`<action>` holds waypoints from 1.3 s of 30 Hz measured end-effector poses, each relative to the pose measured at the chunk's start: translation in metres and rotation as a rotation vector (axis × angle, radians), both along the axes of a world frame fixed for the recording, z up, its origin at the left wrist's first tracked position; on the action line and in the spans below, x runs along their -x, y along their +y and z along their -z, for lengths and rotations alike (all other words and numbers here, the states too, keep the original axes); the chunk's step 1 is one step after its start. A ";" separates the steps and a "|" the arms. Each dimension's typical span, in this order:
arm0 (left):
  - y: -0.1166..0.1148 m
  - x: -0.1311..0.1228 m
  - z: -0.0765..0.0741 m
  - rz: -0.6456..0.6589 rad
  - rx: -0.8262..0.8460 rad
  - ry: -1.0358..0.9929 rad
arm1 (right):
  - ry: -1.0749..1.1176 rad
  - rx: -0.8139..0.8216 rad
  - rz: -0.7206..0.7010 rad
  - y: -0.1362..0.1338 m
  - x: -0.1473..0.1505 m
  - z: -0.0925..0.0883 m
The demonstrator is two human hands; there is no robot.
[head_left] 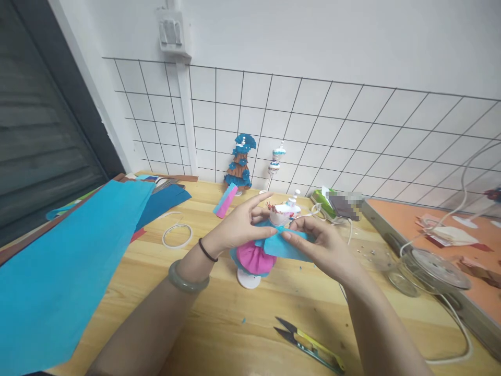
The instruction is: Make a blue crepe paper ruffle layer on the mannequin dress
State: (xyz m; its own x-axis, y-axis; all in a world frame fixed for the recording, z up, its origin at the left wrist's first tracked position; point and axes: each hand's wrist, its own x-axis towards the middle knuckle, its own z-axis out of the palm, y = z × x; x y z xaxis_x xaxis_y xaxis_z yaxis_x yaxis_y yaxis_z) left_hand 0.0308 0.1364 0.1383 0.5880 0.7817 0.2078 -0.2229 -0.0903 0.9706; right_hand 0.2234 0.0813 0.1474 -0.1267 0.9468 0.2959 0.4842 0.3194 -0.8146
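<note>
A small dress form (281,214) with a white top and finial leans slightly on its round white base (249,280). It wears a puffed pink skirt (256,257) with blue paper beneath. Around its waist lies a strip of blue crepe paper (287,245). My left hand (245,222) pinches the strip at the waist with its thumb, its index finger stretched out behind the form. My right hand (323,243) is closed on the same strip just to the right, thumb in front. The fingers behind the paper are partly hidden.
Thread snips (309,344) lie near the front. A large blue paper sheet (74,261) covers the left side. A tape roll (177,236), a pink-and-blue strip (226,200) and two decorated forms, one in brown and blue (238,167), stand or lie behind. A clear spool (434,269) sits right.
</note>
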 end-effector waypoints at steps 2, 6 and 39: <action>0.000 0.000 -0.001 -0.010 -0.018 0.020 | -0.006 0.032 0.017 -0.001 0.001 -0.001; 0.001 -0.001 -0.001 0.011 -0.020 0.011 | -0.041 -0.008 0.029 -0.001 0.002 -0.001; 0.004 -0.002 0.002 0.051 -0.175 0.002 | -0.008 -0.157 -0.030 -0.001 0.012 0.005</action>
State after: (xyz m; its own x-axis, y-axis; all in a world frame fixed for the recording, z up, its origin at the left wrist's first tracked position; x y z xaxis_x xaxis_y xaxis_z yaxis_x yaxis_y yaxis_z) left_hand 0.0323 0.1407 0.1358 0.6266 0.7030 0.3364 -0.2292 -0.2463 0.9417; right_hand 0.2110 0.0799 0.1429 -0.1576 0.8846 0.4390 0.4786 0.4573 -0.7496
